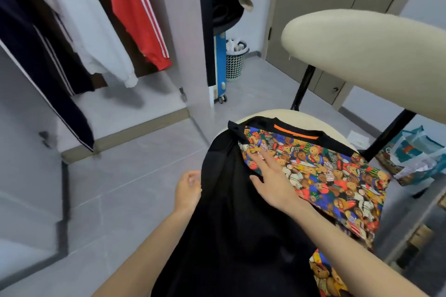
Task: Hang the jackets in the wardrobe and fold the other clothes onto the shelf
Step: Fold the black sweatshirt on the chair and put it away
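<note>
The bear-print shirt lies on the chair seat. My right hand presses it flat, fingers spread; my left hand curls at its black edge, grip unclear. I should pin the print and fold the black side over squarely.

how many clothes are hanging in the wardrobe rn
3 clearly: a navy jacket with white stripes on the left, a white top with red stripes in the middle, a red jacket with white stripes on the right. Dark fabric between them may be more.
</note>
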Motion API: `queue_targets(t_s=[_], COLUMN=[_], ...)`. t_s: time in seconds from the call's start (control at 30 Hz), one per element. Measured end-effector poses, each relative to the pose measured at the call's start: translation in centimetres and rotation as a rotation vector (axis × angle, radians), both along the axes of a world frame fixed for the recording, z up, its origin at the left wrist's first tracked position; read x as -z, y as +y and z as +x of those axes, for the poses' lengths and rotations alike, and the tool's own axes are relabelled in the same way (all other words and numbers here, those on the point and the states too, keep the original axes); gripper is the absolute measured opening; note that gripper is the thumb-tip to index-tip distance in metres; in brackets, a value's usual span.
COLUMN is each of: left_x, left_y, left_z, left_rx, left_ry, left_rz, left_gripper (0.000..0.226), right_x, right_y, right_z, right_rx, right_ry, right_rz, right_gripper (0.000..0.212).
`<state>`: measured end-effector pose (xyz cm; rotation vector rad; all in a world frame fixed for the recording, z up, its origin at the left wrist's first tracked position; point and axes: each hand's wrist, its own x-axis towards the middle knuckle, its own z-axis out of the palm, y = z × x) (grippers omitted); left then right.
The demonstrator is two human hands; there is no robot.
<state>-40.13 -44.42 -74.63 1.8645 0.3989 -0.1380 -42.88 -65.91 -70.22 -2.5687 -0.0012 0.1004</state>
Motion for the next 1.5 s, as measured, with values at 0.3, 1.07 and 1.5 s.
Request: queue_targets(t_s=[0.3, 1.07, 1.5], left_x=[5.0, 7.3, -7.9], left_y=[1.1, 5.5, 5.2], left_z=[2.9, 11.1, 10.0], left_rx=[0.208, 0.437, 0.563], left_ry=[0.130, -0.090, -0.039], left_rz=[-0.016, 0.325, 0.244], left_gripper=[0.043, 0.035, 0.046], right_x=[1.9, 6.6, -1.5], right_y=[3.7, 4.1, 7.3], right_z=[7.0, 8.2, 3.6], right_rx=[-0.115, -0.060, -0.317], right_ry=[0.040, 0.040, -0.421], right_rz=[-0.261, -0.470, -0.465], right_gripper=[0.069, 0.069, 0.079])
